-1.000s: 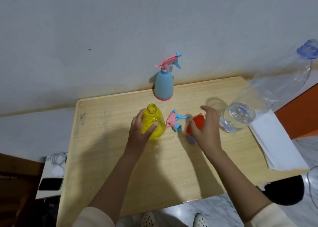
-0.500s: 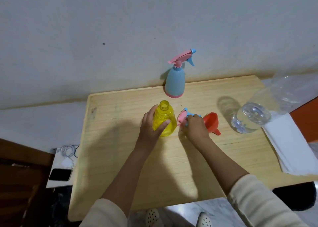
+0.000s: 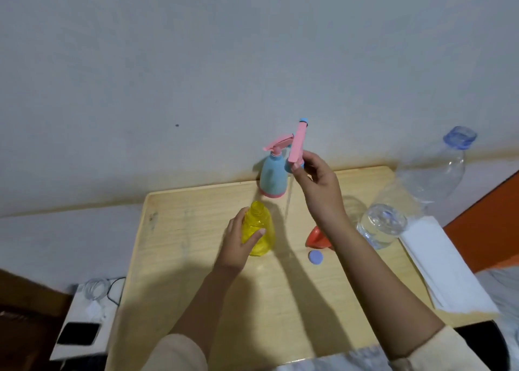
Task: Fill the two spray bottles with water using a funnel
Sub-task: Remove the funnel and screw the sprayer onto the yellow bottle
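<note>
Through the head camera I saw the yellow bottle standing upright on the wooden table, its neck uncapped; the left hand held it round the belly, thumb laid across the front, fingers curled round the far side. Beyond the yellow bottle and to its right, the right hand was raised, pinching the pink spray head at its blue collar between thumb and fingertips, nozzle pointing up. The blue spray bottle stood behind the yellow bottle, by the wall, its own head on. The orange funnel lay to the yellow bottle's right, partly hidden by the right forearm; a small blue cap lay just beside it; farther right was the large clear water bottle.

Of the 2 spray bottles, I judged the yellow 1 thin-walled, light and easy to tip once a funnel sat in its neck; I would have kept the hold low round the belly; the smooth plastic could turn slippery when wet; the funnel looked stiff and light, best taken by its rim.
</note>
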Demonstrator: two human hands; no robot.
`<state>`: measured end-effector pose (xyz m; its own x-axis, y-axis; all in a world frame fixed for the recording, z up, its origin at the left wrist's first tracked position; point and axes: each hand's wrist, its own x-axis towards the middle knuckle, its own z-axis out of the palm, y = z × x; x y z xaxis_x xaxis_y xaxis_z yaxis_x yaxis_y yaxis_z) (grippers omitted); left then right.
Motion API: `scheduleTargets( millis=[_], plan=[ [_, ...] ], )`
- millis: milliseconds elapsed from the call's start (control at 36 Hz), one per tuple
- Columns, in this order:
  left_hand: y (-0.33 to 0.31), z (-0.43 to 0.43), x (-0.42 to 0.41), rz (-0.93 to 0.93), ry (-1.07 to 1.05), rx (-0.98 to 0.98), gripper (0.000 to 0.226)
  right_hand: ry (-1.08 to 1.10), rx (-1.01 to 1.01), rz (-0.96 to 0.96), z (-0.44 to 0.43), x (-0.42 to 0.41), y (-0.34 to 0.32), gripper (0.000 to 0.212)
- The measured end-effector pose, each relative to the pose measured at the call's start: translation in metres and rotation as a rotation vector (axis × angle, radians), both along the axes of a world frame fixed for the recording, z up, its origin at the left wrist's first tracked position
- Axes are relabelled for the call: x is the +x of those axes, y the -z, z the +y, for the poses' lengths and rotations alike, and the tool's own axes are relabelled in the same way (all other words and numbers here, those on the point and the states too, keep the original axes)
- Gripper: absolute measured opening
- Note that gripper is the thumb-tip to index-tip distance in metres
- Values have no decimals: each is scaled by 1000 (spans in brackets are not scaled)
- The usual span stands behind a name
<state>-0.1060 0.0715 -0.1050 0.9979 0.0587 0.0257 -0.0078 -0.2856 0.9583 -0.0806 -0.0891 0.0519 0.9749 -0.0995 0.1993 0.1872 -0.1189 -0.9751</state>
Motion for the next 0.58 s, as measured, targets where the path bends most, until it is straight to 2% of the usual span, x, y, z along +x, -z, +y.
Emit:
scheduleTargets(
  millis=[139,222,361,583],
  plan=[
    [-1,0,-1,34,26,37,58,-18,174,-80,11,-8,-31,15],
    [0,0,-2,53,33,26,60,-20,155,-88,16,-9,-35,17],
    [1,1,-2,55,32,36,77,-36,75,-123,22,-13,-31,14],
    [1,1,-2,39,25,32,62,-69,67,-150,20,-12,-34,17]
  ],
)
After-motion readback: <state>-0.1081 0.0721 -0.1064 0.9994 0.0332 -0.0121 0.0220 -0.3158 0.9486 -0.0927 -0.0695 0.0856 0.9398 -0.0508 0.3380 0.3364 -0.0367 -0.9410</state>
